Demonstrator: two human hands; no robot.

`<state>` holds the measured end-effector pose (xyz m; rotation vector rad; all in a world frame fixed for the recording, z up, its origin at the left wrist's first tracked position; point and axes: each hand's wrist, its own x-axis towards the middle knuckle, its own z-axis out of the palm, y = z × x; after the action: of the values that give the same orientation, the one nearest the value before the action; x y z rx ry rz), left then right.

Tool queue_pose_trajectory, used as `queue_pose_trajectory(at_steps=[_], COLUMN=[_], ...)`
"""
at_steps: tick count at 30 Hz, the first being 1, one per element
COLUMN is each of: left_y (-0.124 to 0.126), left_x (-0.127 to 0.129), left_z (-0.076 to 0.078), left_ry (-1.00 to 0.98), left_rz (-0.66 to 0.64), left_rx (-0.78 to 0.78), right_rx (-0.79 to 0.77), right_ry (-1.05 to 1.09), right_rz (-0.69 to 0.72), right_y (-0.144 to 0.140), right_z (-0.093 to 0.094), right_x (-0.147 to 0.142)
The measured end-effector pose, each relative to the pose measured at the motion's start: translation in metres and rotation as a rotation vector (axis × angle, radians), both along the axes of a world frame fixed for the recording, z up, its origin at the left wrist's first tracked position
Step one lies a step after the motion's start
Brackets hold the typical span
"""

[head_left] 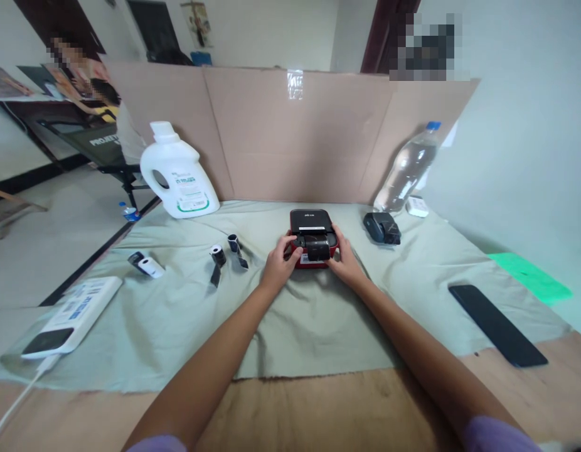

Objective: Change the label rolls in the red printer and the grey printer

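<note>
A small black and red portable printer (310, 220) sits on the cloth in front of me, lid side up, with a strip of black paper (317, 247) curling over its front. My left hand (282, 260) grips the printer's left side, thumb at the front. On the opposite side, my right hand (346, 257) holds it with the fingers along the edge. To the left lie small paper rolls: one black-faced roll (218, 254) with a loose tail, another roll (233, 243) behind it, and a white roll (152, 268) farther left.
A white jug (180, 172) and a clear water bottle (408, 169) stand before a cardboard screen (295, 138). A black device (382, 228), a phone (497, 324), a green sheet (530, 277) and a white power bank (74, 317) with a cable lie around. People are at the back left.
</note>
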<state>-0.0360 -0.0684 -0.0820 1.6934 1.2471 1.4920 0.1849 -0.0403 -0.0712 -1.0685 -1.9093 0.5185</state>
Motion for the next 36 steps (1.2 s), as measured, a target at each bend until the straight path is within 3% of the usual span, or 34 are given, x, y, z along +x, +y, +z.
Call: queue_pose_trajectory(at_steps=[7, 13, 16, 20, 24, 27, 32, 36], left_y=[0.001, 0.001, 0.000, -0.001, -0.001, 0.000, 0.003, 0.004], left_x=[-0.001, -0.001, -0.001, 0.000, 0.000, -0.001, 0.000, -0.001], left_z=[0.000, 0.000, 0.001, 0.003, 0.003, 0.002, -0.001, -0.001], left_ry=[-0.013, -0.028, -0.051, -0.049, -0.036, -0.042, -0.055, -0.050], left_rz=[-0.003, -0.006, -0.021, -0.018, -0.016, -0.020, -0.028, -0.033], left_rx=[0.010, -0.007, -0.011, -0.016, -0.015, -0.001, 0.003, 0.018], right_rx=[-0.079, -0.210, -0.283, -0.150, -0.088, -0.162, -0.365, -0.429], right_ry=[0.082, 0.037, -0.068, -0.267, -0.574, -0.792, -0.937, -0.958], right_rz=[0.135, 0.017, -0.001, -0.095, 0.063, 0.181, 0.143, 0.106], right_y=[0.020, 0.073, 0.088, 0.085, 0.080, 0.087, 0.103, 0.102], right_z=[0.013, 0.056, 0.077, 0.094, 0.101, 0.103, 0.104, 0.114], right_x=[0.014, 0.001, -0.004, -0.005, -0.023, -0.047, -0.081, -0.085])
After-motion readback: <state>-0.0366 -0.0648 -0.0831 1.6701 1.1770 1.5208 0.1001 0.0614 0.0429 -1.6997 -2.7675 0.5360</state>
